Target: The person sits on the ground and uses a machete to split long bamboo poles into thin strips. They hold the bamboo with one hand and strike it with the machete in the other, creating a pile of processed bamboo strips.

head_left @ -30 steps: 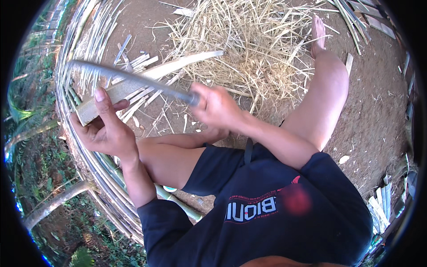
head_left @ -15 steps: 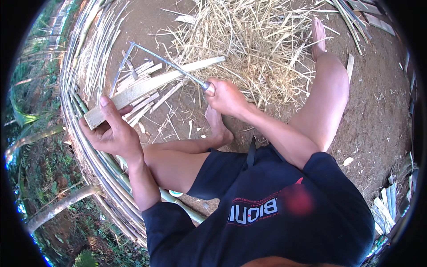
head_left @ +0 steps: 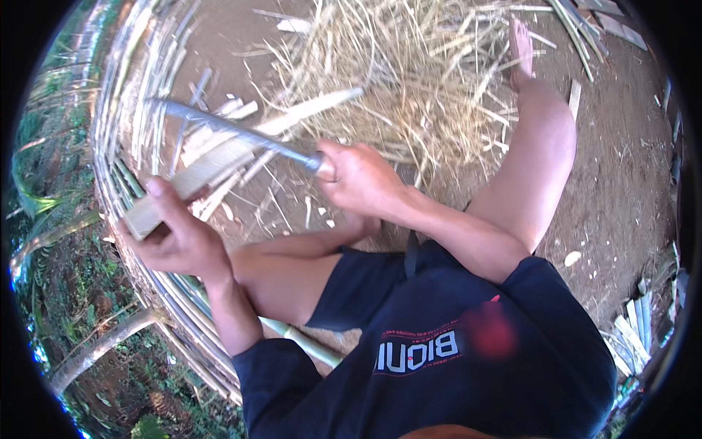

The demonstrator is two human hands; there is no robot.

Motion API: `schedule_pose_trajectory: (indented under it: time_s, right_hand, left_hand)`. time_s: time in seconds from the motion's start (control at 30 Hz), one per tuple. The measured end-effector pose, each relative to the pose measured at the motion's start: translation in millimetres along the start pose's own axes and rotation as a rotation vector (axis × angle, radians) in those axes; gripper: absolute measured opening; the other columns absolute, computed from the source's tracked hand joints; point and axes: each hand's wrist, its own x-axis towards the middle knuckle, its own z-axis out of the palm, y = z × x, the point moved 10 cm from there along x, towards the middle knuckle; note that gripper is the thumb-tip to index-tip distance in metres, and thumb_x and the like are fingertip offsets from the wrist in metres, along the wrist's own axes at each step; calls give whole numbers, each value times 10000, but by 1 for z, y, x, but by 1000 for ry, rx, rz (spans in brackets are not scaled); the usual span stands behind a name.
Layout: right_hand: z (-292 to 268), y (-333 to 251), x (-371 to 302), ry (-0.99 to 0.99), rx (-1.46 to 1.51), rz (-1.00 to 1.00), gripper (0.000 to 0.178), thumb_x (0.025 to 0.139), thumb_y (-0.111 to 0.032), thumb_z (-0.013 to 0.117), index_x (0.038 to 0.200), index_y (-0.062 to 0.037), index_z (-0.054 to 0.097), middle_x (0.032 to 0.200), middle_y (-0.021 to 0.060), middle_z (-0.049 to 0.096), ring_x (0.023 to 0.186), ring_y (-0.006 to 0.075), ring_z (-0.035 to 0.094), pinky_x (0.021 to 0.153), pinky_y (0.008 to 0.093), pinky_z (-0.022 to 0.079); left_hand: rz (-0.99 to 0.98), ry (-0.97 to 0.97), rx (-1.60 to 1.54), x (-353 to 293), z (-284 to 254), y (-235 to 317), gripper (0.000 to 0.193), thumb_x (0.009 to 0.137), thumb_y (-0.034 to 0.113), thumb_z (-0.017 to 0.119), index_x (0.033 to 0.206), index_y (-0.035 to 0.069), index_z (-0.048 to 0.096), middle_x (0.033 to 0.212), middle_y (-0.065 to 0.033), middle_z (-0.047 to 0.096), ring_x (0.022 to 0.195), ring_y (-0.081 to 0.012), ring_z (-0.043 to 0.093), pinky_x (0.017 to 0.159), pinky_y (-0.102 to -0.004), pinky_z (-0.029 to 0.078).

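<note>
My left hand [head_left: 183,241] is closed on the near end of a long pale bamboo strip [head_left: 223,161], its thumb lying along the top face. The strip points away to the right and tapers toward its far end. In my right hand [head_left: 362,183], wrapped round the handle, is a long-bladed knife [head_left: 234,133], its blade smeared by motion and pointing left. From above, the blade crosses over the strip; whether they touch I cannot tell. My fingers hide most of the knife's handle.
Beyond my hands lies a heap of thin bamboo shavings [head_left: 409,80]. Long bamboo poles [head_left: 113,139] curve along the left side, with plants past them. My bare legs [head_left: 530,154] are spread on the dirt ground. More split pieces [head_left: 635,336] lie at the lower right.
The knife has swung left and downward, its blade now showing broader and blurred. Both hands have shifted slightly left, and the left has lowered with the strip's near end.
</note>
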Motion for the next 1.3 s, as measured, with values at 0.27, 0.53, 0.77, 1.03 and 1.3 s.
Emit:
schedule_pose_trajectory:
  time_s: [0.27,0.53,0.77,1.03,1.3]
  right_hand:
    - [11,58,29,-75,-93,244,133,864,-47,527,974,-32,599,578,125,601,483,251,596,464,399,486]
    - [-18,100,36,103,-312,181,173,849,-36,530,995,26,598,684,197,639,607,246,664,532,381,528]
    - [6,40,19,-47,-156,159,124,834,-30,543,952,-19,579,651,164,628,533,282,621,483,413,504]
    - [3,134,44,-154,-271,412,245,871,-74,543,1086,44,551,732,172,632,651,291,648,567,423,533]
    - [4,137,20,-71,-169,343,153,849,-79,561,992,-40,598,746,164,638,701,267,657,642,424,519]
  left_hand:
    - [-60,-10,11,13,-6,-16,388,918,98,636,1144,-117,405,823,-193,648,573,-197,662,444,-275,575]
    - [9,-23,-41,13,13,0,321,913,130,655,1054,-87,466,774,-169,647,545,-190,655,431,-252,535]
    - [-52,45,2,15,-1,-22,281,917,140,646,1015,-68,484,798,-179,649,583,-180,656,456,-266,569]
    - [-53,51,13,25,0,-29,292,927,136,635,1040,-88,487,836,-183,648,593,-176,661,459,-259,561]
    - [-25,-18,35,17,5,-21,290,927,173,637,971,-80,503,789,-166,633,605,-164,652,476,-251,587]
